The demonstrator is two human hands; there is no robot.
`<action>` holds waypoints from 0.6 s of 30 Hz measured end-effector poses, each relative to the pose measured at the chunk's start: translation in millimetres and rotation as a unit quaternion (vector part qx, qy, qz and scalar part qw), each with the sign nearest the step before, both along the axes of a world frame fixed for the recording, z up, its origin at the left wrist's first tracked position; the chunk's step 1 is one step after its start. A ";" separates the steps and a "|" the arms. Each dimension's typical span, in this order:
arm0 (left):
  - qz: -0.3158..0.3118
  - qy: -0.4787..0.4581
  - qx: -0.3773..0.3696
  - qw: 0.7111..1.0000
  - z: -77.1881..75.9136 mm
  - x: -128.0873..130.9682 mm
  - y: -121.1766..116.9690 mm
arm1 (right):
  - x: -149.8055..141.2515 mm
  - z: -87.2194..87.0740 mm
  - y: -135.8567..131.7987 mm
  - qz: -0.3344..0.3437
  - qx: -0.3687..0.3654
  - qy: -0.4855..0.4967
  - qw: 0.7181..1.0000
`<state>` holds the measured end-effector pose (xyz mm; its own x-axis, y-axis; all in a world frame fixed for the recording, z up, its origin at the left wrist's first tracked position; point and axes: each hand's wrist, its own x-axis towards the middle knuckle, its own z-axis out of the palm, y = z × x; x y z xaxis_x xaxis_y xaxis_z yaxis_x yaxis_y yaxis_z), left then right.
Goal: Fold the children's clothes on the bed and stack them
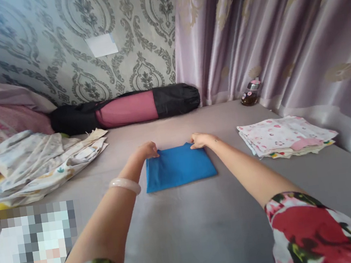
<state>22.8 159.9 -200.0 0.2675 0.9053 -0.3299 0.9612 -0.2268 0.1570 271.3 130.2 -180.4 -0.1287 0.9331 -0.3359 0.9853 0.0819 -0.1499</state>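
A folded piece of blue cloth (180, 165) lies flat on the grey bed sheet (183, 230), directly before me. My left hand (148, 150) pinches its far left corner, thumb over the top. At the far right corner, my right hand (199, 140) grips the cloth in the same way, where a small bit of fabric pokes up beyond the edge. A pale bangle (125, 185) circles my left wrist. Both arms reach straight forward.
A stack of folded printed cloths (285, 137) sits on the right. Rumpled pale cloths (45, 160) lie on the left. A long black and pink bag (126, 109) rests along the wall. By the curtain (233, 32) stands a bottle (250, 94). Something at lower left is pixelated.
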 end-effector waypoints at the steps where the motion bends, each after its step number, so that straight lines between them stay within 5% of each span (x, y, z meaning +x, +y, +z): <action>1: -0.003 0.005 -0.004 1.000 -0.1 1.3 4.1 | 0.0 1.3 4.1 0.001 -0.012 0.003 1.000; 11: -0.069 0.032 -0.053 0.996 9.1 12.0 28.5 | -9.7 0.0 30.2 0.018 -0.063 0.047 0.997; 18: -0.056 -0.006 -0.030 0.998 0.8 8.7 5.5 | -0.3 -10.7 1.1 0.025 -0.009 0.045 0.999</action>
<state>31.5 165.4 -199.3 0.3697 0.8486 -0.3783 0.9285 -0.3224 0.1841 270.9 131.3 -191.0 -0.2060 0.9183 -0.3380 0.9625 0.1279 -0.2391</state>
